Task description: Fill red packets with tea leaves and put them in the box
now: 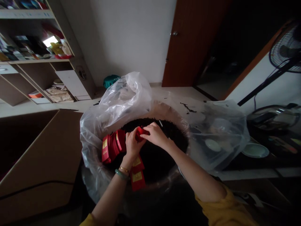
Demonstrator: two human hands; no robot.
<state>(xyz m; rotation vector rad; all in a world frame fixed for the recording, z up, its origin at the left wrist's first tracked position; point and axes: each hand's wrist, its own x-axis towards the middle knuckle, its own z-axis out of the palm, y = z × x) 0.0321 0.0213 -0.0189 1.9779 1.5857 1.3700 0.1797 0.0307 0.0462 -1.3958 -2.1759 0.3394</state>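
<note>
My left hand (133,143) and my right hand (155,135) meet over a wide round container lined with clear plastic (113,106). Between them is a small red packet (140,131), its far part hidden by my fingers. Both hands have their fingers closed on it. Dark, loose, leaf-like bits (160,160), possibly dry tea, fill the container. To the left of my left hand, a row of red packets with gold labels (114,145) stands on the bits. More red packets (138,179) lie flat below my left wrist.
A large cardboard box (51,157) stands at the left. On the right, a clear plastic bag (218,135) drapes over a surface beside a pale green dish (255,150). A fan (287,47) and a brown door (185,44) are farther back. Shelves (35,59) hold clutter.
</note>
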